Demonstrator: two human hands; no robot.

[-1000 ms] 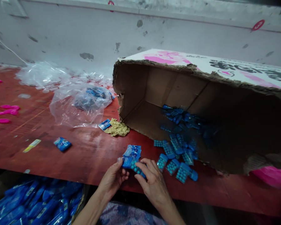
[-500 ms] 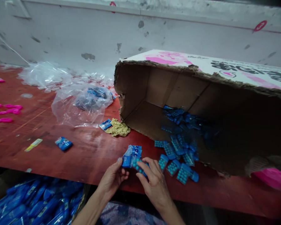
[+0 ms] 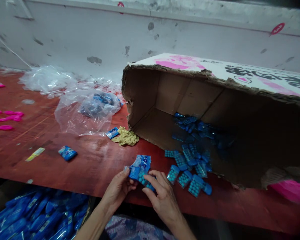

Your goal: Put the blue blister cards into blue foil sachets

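Observation:
Between thumb and fingers, my left hand [image 3: 121, 182] grips a small printed blue wrapper [image 3: 134, 172]. My right hand [image 3: 161, 191] holds a small clear box of turquoise balls [image 3: 143, 178] with a blue end, tilted, its near end meeting the wrapper's edge. Whether the box has entered the wrapper I cannot tell. Just beyond my fingers lies a small stack of blue wrappers [image 3: 143, 161] on the red table [image 3: 95, 163]. To the right, several similar ball-filled boxes [image 3: 195, 185] spill from a cardboard box's opening.
The large torn-edged cardboard box [image 3: 145, 125] lies on its side at right, more small boxes inside. A crumpled yellowish cloth [image 3: 126, 136], clear plastic bag [image 3: 82, 116] and wrapped blue pack [image 3: 67, 153] lie left. Below the table edge, a carton holds many blue packs [image 3: 40, 216].
Both hands stay in nearly the same place. Since half a second ago, the ball-filled box has shifted slightly left against the wrapper, and my left hand has moved slightly left.

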